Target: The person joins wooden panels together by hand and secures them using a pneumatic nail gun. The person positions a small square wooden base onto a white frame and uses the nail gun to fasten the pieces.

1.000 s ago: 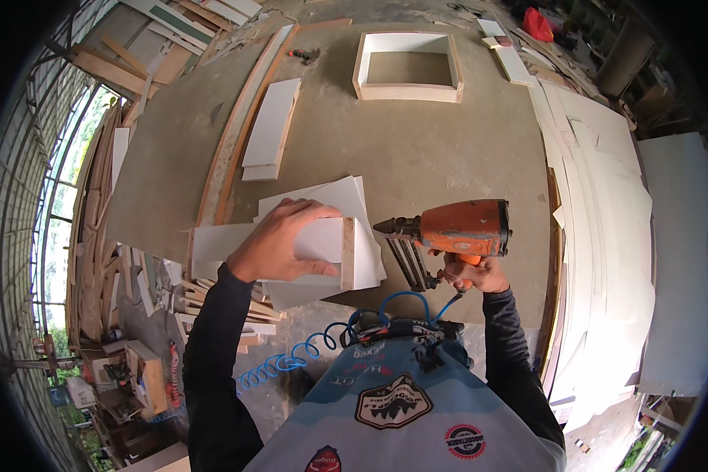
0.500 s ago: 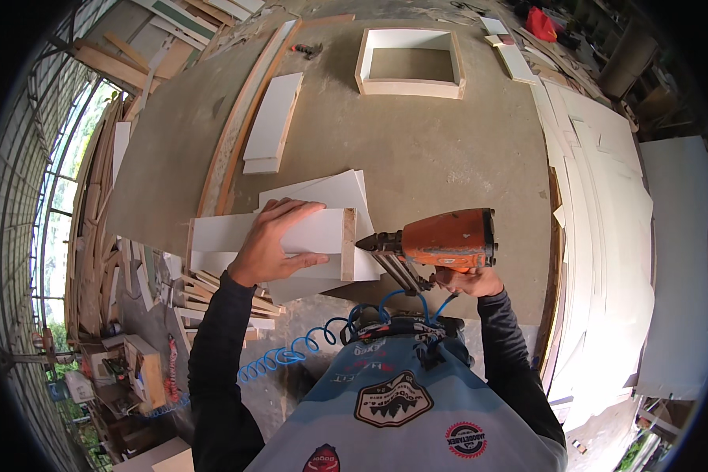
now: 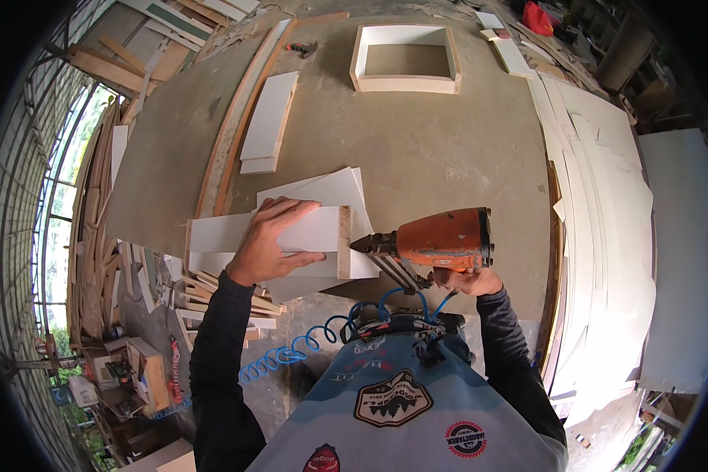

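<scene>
My left hand (image 3: 274, 242) grips an assembly of white boards (image 3: 311, 230), fingers over the top and thumb along the near side. Bare wood shows along the right end piece (image 3: 344, 242) of that assembly. My right hand (image 3: 473, 281) is wrapped around the handle of an orange nail gun (image 3: 442, 238), lying level with its nose pointing left. The nose tip meets the end piece or sits right beside it; I cannot tell if they touch. Loose white panels (image 3: 311, 186) lie under and behind the assembly.
A white open box frame (image 3: 406, 83) rests at the worktable's (image 3: 440, 149) far side. White boards (image 3: 269, 122) lie by a long wooden strip (image 3: 240, 118) on the left. A coiled blue air hose (image 3: 291, 355) hangs near my waist. White sheets (image 3: 606, 236) are stacked at right.
The whole view has shifted very slightly. My hands, the boards and the nail gun keep the same position relative to each other.
</scene>
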`<action>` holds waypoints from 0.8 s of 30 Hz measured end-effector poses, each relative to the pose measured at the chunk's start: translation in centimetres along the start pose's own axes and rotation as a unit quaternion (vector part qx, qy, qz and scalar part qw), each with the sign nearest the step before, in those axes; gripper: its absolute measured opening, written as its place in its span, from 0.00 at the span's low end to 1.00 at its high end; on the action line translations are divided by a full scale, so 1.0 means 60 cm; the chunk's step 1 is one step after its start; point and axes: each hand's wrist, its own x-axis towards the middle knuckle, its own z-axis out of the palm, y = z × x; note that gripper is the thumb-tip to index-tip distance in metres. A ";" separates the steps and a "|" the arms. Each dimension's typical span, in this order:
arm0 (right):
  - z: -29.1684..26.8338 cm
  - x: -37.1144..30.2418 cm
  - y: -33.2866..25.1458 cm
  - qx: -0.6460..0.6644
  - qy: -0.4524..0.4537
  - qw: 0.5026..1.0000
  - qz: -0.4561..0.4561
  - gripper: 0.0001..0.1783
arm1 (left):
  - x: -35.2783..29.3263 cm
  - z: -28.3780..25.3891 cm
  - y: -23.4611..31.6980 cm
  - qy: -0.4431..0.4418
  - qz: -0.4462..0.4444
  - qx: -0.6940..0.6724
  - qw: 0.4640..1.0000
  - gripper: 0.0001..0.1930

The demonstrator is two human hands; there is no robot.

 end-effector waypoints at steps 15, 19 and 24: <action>0.012 0.003 -0.030 0.083 0.028 0.996 0.032 0.20 | -0.001 0.000 0.002 0.000 0.001 0.005 1.000 0.39; 0.017 0.006 -0.039 0.048 0.021 0.999 0.003 0.23 | -0.001 -0.001 0.002 -0.001 -0.006 0.002 1.000 0.39; 0.014 -0.006 -0.023 0.002 0.042 0.998 0.038 0.25 | -0.001 0.001 0.001 -0.002 -0.006 0.003 1.000 0.39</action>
